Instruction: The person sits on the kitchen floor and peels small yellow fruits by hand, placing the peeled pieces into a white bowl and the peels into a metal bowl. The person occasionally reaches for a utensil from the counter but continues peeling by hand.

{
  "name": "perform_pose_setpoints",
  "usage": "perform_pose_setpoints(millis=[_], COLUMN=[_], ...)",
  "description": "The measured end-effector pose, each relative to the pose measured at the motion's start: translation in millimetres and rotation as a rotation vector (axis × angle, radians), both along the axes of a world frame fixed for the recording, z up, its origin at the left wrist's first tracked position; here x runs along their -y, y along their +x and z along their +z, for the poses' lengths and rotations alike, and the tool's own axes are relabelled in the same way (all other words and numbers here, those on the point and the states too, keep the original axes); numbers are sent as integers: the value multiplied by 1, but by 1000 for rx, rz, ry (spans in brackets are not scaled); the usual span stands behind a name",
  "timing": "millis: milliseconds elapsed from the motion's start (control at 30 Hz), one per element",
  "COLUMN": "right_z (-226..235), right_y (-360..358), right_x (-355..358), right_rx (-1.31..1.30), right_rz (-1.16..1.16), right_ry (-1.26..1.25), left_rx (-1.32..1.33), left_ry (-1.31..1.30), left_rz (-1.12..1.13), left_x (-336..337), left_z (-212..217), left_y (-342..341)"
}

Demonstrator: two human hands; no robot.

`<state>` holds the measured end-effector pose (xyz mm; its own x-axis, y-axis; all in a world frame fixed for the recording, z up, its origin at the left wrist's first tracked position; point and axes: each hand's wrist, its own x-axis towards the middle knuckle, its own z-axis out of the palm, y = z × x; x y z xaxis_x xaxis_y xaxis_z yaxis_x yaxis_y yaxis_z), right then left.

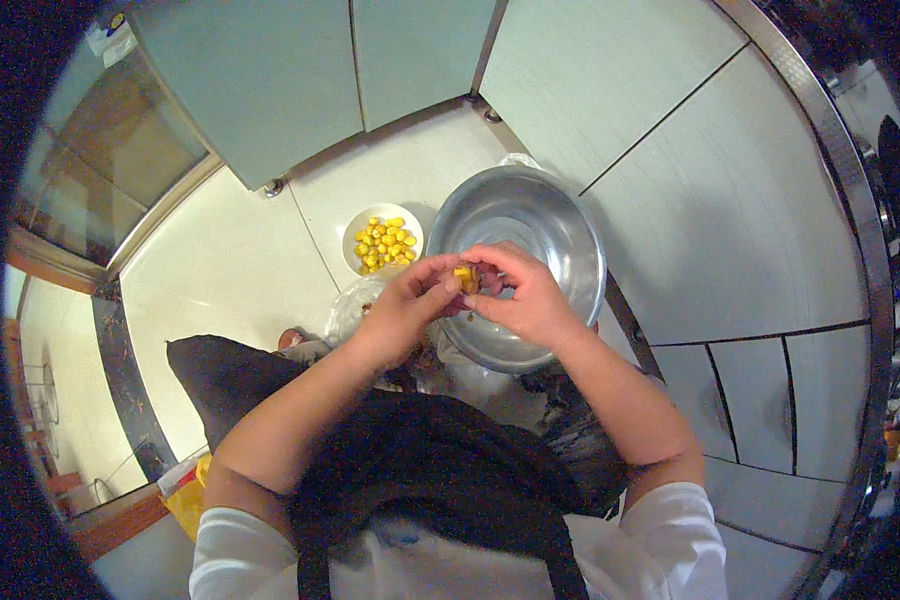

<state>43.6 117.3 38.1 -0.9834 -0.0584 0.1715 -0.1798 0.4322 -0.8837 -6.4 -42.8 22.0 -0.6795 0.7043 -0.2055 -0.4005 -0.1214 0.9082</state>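
Observation:
Held between both my hands is a partly peeled chestnut [464, 274], its yellow flesh showing beside some brown shell. My left hand [408, 305] pinches it from the left with thumb and fingers. From the right, the bent fingers of my right hand [526, 294] close on its other side; some fingertips are hidden. Both hands are above the near left part of a large metal basin [582, 235]. A white bowl [349, 238] with several peeled yellow chestnuts [385, 243] stands on the floor to the basin's left. Just nearer than the bowl lies a clear plastic bag [346, 312].
Grey cabinet doors [690, 190] close in the right side and the far side. Pale tiles make up the floor [200, 270]. A black apron [400, 460] covers my lap, close to the basin's near rim. At far left is a glass-panelled door [120, 150].

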Motion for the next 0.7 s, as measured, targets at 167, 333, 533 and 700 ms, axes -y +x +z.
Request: perform_pose_setpoints(millis=[167, 333, 533, 700], right_z=[6, 4, 4, -3], right_y=[9, 12, 8, 4], right_x=[16, 22, 25, 24], right_rx=[27, 134, 91, 69], right_rz=[-104, -345, -304, -259], right_ry=[-112, -187, -1, 1], left_rx=[248, 272, 154, 49], left_ry=[135, 177, 84, 20], left_rz=[22, 56, 73, 76], left_x=[5, 8, 12, 15], left_z=[-1, 9, 3, 0], left_y=[-2, -3, -5, -6])
